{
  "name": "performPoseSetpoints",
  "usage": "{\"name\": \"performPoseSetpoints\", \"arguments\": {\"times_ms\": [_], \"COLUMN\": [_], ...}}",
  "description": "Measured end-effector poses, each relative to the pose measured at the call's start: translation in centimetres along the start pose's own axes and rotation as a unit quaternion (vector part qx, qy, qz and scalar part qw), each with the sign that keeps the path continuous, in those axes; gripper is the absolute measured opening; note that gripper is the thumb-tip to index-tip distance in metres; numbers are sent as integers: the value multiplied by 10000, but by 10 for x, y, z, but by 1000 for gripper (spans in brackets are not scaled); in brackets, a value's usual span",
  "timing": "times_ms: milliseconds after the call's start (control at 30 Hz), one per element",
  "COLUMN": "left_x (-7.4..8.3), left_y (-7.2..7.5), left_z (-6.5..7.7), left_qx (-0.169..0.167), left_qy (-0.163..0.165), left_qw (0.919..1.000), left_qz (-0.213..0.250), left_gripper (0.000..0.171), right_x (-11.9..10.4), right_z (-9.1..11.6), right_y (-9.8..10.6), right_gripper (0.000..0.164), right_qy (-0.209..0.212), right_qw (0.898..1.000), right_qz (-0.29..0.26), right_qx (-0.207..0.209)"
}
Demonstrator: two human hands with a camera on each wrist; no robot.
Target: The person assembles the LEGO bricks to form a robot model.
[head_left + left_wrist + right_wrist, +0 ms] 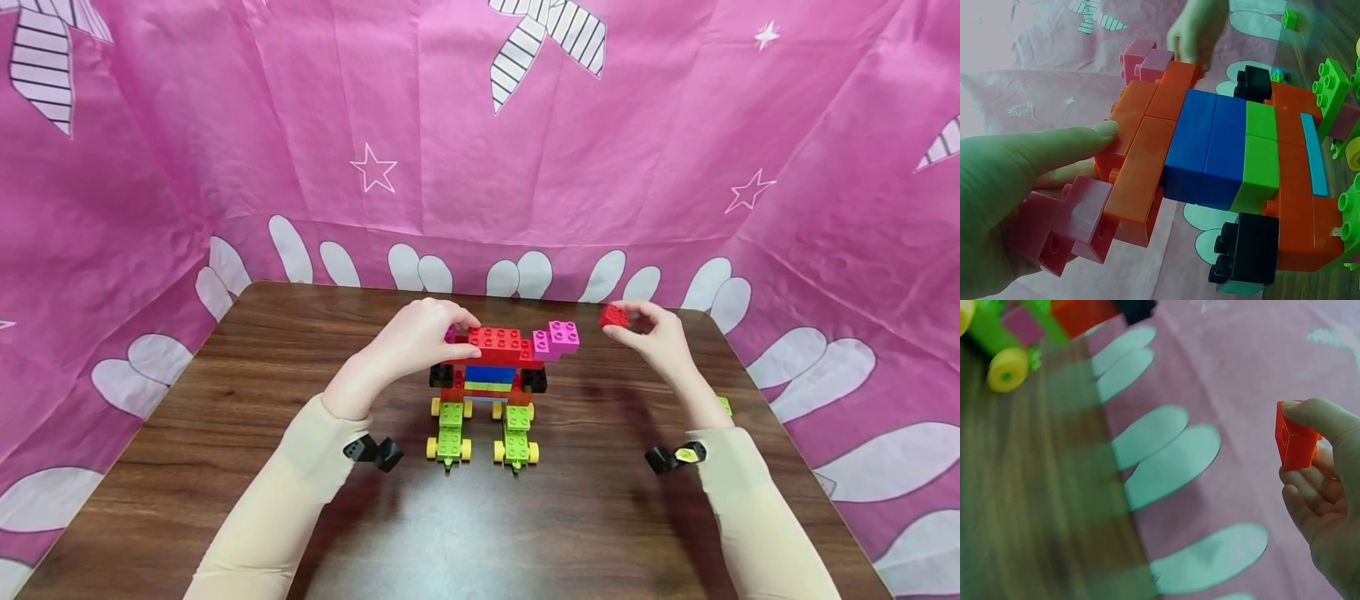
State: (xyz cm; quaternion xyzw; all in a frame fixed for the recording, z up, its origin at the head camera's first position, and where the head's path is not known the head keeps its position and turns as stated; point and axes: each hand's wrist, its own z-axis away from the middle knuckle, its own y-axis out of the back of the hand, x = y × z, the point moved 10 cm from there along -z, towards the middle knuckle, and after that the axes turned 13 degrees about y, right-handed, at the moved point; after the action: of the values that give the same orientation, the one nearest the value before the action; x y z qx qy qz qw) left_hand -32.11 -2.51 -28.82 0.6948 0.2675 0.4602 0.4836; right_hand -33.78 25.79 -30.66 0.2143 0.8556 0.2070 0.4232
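Observation:
A figure of toy building bricks stands on the table on lime-green wheeled bases [517, 437] with yellow wheels. Its middle has blue bricks [1194, 147] over lime-green ones, with a black brick [1250, 250] at each side. At the top, my left hand [416, 337] grips the red brick [498, 339], thumb in front and fingers behind. Stepped pink bricks [1082, 215] jut out beside the left palm; more pink bricks [562, 336] stick out at the right end. Away to the right, my right hand [663, 340] pinches a small red brick [1297, 440] in the air, apart from the figure.
The brown wooden table [585, 517] has a pink patterned cloth [465, 192] hanging behind and at both sides. A lime-green brick [724, 406] lies near the right edge, partly hidden by the right forearm.

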Motion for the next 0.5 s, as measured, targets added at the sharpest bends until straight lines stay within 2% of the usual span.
{"name": "performPoseSetpoints", "arguments": {"times_ms": [200, 400, 500], "left_x": [0, 1, 1], "left_y": [0, 1, 0], "left_z": [-1, 1, 1], "left_qx": [-18, -10, -11], "left_qy": [42, 29, 26], "left_qw": [10000, 10000, 10000], "left_qz": [-7, -30, -20], "left_gripper": [40, 41, 41], "right_x": [-6, -37, -52], "right_z": [-25, -46, -53], "right_y": [-7, -27, -39], "right_gripper": [42, 42, 40], "right_qy": [135, 218, 285], "right_qw": [9999, 9981, 9968], "right_qz": [18, -442, -471], "right_qx": [-33, -370, -584]}}
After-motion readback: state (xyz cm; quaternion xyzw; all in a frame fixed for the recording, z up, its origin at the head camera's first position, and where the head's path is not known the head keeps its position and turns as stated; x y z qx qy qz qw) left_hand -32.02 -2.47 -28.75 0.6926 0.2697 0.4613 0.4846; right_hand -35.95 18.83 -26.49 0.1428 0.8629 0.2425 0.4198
